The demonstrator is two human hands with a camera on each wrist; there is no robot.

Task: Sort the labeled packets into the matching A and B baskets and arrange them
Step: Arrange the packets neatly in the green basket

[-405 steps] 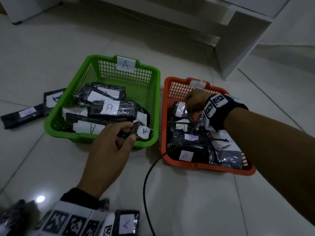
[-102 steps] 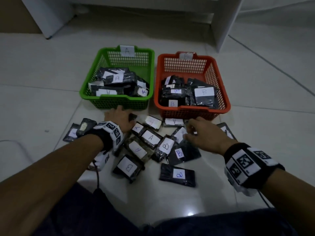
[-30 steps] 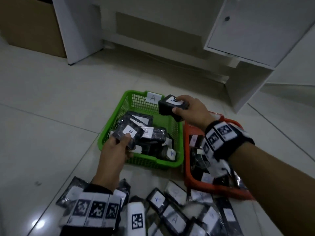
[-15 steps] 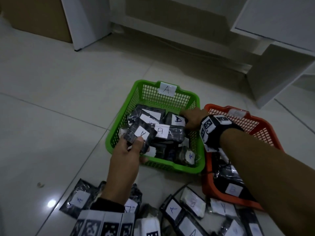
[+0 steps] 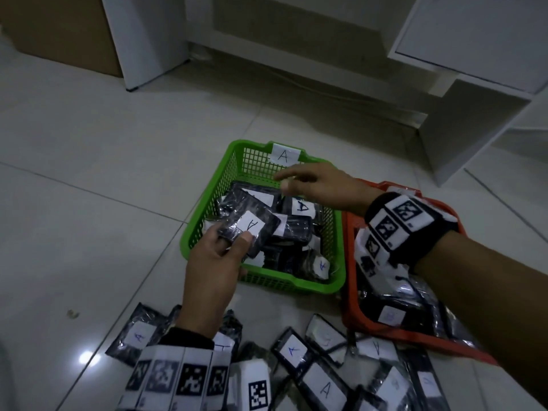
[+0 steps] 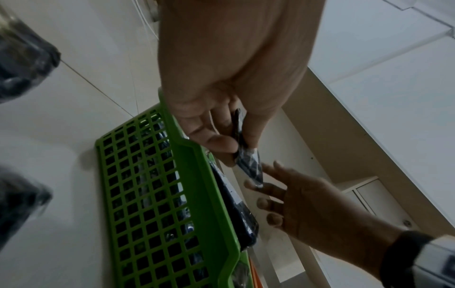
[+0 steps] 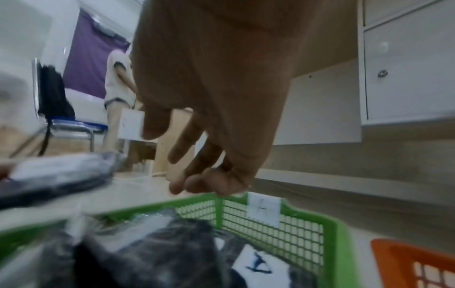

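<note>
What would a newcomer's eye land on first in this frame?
Likely the green basket, tagged A and piled with black packets, with the left hand pinching an A-labelled packet above its near corner. Then the right hand, fingers spread and empty, over the basket's far side.

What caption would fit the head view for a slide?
Left hand holds an A packet over the green basket; open right hand hovers above it.

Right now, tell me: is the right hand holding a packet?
No. The right hand hovers with fingers spread and bare over the green basket; only the left hand holds a packet.
</note>
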